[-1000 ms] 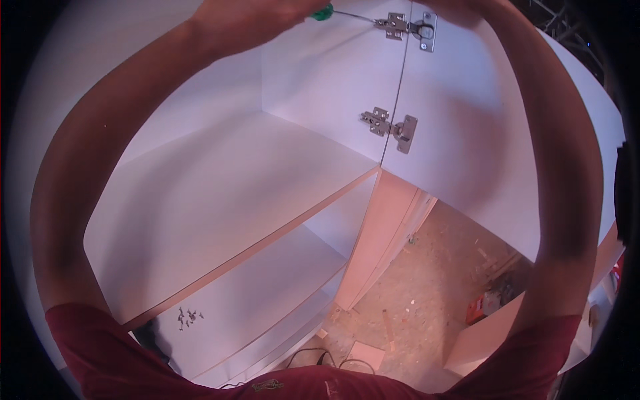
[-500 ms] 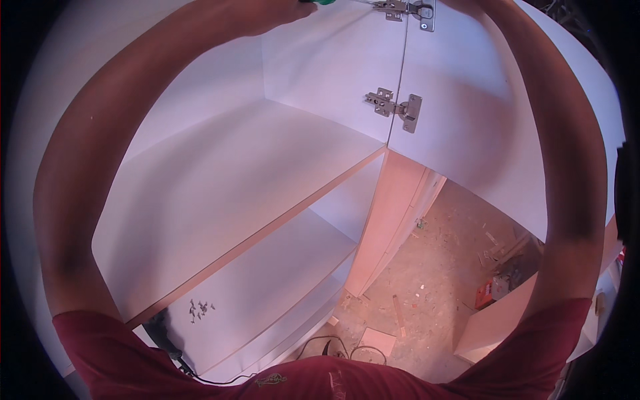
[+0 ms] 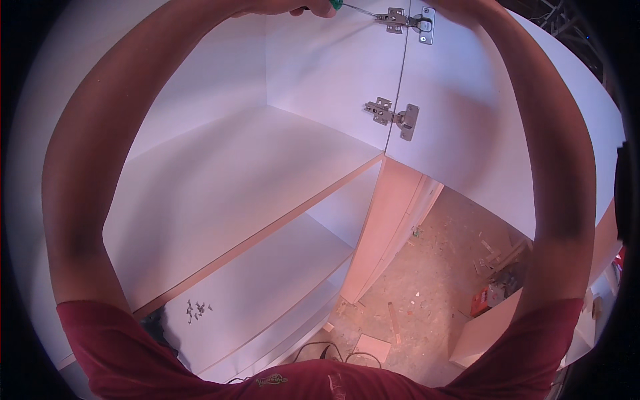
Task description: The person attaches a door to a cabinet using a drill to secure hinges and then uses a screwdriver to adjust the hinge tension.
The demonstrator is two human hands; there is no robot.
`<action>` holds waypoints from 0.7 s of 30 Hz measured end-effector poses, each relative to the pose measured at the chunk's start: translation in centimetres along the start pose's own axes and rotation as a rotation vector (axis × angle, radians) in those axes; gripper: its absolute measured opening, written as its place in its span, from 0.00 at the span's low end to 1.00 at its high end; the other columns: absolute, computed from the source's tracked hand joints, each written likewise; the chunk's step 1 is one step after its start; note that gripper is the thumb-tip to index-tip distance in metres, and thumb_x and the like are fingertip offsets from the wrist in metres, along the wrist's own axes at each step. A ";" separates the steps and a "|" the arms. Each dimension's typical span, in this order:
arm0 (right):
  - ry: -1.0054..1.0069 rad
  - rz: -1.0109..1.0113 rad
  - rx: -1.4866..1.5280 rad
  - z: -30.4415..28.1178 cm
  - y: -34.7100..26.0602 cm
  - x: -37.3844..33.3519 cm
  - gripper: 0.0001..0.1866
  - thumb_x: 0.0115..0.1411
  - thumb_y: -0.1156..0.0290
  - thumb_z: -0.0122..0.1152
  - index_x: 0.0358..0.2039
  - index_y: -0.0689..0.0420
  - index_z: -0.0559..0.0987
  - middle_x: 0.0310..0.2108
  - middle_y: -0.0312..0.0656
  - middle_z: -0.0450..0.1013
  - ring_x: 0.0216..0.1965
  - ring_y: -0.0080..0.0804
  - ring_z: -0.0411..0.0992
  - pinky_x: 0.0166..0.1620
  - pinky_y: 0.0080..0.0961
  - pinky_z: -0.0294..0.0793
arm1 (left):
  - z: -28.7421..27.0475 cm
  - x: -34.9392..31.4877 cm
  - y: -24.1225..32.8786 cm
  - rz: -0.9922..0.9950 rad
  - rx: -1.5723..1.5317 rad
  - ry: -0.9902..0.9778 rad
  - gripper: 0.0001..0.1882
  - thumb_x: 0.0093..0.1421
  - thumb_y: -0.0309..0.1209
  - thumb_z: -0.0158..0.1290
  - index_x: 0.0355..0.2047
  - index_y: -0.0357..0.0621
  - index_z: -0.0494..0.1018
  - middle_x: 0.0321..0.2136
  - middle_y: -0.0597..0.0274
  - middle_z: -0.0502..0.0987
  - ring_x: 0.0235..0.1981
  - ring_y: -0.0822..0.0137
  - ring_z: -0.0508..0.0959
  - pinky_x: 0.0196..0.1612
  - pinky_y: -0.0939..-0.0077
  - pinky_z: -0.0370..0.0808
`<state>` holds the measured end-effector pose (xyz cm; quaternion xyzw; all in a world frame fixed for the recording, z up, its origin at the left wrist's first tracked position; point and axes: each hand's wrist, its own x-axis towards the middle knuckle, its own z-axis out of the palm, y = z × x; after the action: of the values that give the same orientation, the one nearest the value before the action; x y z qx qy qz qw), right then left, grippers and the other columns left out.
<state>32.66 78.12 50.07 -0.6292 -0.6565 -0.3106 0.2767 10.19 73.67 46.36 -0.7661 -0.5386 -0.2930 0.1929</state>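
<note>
At the top edge my left hand (image 3: 290,6) is closed round a screwdriver with a green handle (image 3: 337,4). Its thin shaft reaches right to the upper metal cabinet hinge (image 3: 393,20), which joins the white side panel (image 3: 320,60) to the white door (image 3: 460,100). Below it sits a second hinge (image 3: 381,111), spanning the same seam. My right arm rises along the door, and only the edge of my right hand (image 3: 460,7) shows by the upper hinge; its fingers are out of the picture.
A white shelf (image 3: 233,180) crosses below my arms. Several screws (image 3: 197,311) lie on the lower shelf (image 3: 267,273), with a dark object (image 3: 159,327) beside them. Wood scraps (image 3: 395,323) and a cable (image 3: 313,345) are on the dusty floor (image 3: 433,267). A red box (image 3: 479,301) stands at right.
The view has shifted slightly, so the upper hinge sits lower in the picture. More of my left hand and the screwdriver shows. The screwdriver still reaches the upper hinge.
</note>
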 end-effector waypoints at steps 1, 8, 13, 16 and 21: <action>0.020 -0.015 -0.009 0.1 0.2 0.3 0.27 0.64 0.47 0.61 0.43 0.63 0.85 0.41 0.53 0.80 0.47 0.47 0.78 0.49 0.39 0.76 | -0.1 0.0 0.0 0.001 0.000 0.002 0.17 0.54 0.38 0.68 0.30 0.34 0.80 0.27 0.51 0.82 0.29 0.61 0.79 0.36 0.65 0.74; 0.019 -0.063 0.001 0.1 0.6 0.5 0.27 0.63 0.47 0.62 0.41 0.62 0.86 0.39 0.53 0.81 0.45 0.47 0.79 0.49 0.40 0.76 | -0.1 -0.4 0.1 0.002 0.052 0.029 0.17 0.53 0.38 0.68 0.31 0.35 0.79 0.28 0.51 0.82 0.30 0.60 0.80 0.37 0.65 0.75; 0.047 -0.080 -0.027 0.0 0.7 0.0 0.27 0.63 0.46 0.63 0.40 0.63 0.86 0.38 0.54 0.81 0.44 0.48 0.79 0.48 0.40 0.76 | 0.8 -0.9 0.2 0.108 0.172 0.075 0.15 0.56 0.36 0.67 0.34 0.36 0.78 0.32 0.50 0.82 0.31 0.58 0.81 0.39 0.63 0.77; 0.049 -0.093 -0.027 0.5 1.0 0.6 0.27 0.63 0.47 0.63 0.41 0.63 0.86 0.37 0.54 0.81 0.43 0.48 0.79 0.47 0.40 0.76 | 1.3 -1.8 1.3 0.054 0.341 0.058 0.14 0.59 0.32 0.64 0.40 0.37 0.76 0.32 0.50 0.82 0.33 0.58 0.82 0.38 0.62 0.79; 0.042 -0.101 -0.011 1.1 2.3 2.8 0.27 0.63 0.47 0.63 0.41 0.62 0.86 0.37 0.54 0.81 0.42 0.47 0.79 0.47 0.40 0.77 | 3.0 -0.8 -1.3 0.300 0.658 0.221 0.11 0.65 0.30 0.57 0.44 0.37 0.74 0.30 0.52 0.82 0.28 0.60 0.84 0.31 0.65 0.83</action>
<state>34.87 80.85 51.61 -0.5902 -0.6797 -0.3410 0.2710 9.50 75.41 43.57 -0.6972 -0.4618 -0.1538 0.5262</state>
